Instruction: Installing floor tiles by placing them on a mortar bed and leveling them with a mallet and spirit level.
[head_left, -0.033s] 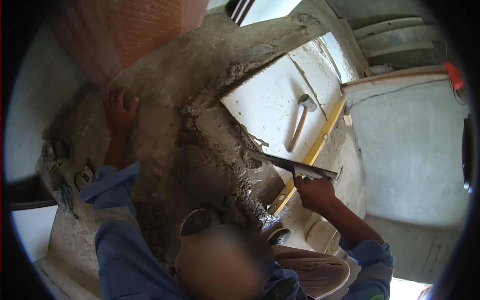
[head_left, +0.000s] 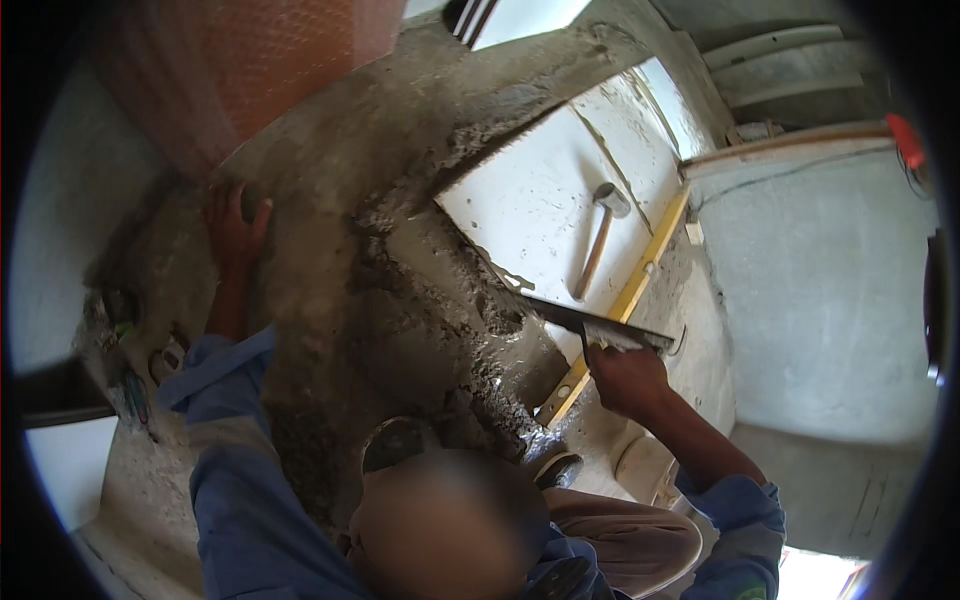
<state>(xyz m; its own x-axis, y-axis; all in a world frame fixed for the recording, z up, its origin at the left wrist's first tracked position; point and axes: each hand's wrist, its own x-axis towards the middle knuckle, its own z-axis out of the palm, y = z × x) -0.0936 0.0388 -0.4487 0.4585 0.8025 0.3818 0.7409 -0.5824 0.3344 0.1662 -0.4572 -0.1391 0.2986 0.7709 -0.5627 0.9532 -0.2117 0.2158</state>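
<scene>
My left hand [head_left: 236, 225] is planted on the grey floor at the far left, its fingers spread and holding nothing. My right hand [head_left: 628, 382] is closed round the handle of a long flat trowel [head_left: 640, 335]. The trowel's dark blade lies across the near corner of a large white tile [head_left: 535, 225] and over a yellow spirit level [head_left: 636, 284]. Wet grey mortar [head_left: 440, 310] spreads along the tile's left edge, rough and lumpy. On the tile lies a mallet [head_left: 598, 240] with a wooden handle and a grey head.
At the left, a tape measure [head_left: 170, 357] and pliers-like tool [head_left: 135, 395] lie on the floor. A reddish patterned sheet [head_left: 260, 70] stands at the back left. A grey wall [head_left: 820, 300] bounds the right side. My shoe [head_left: 559, 471] is beside the mortar. A round pale container [head_left: 643, 460] sits near my right forearm.
</scene>
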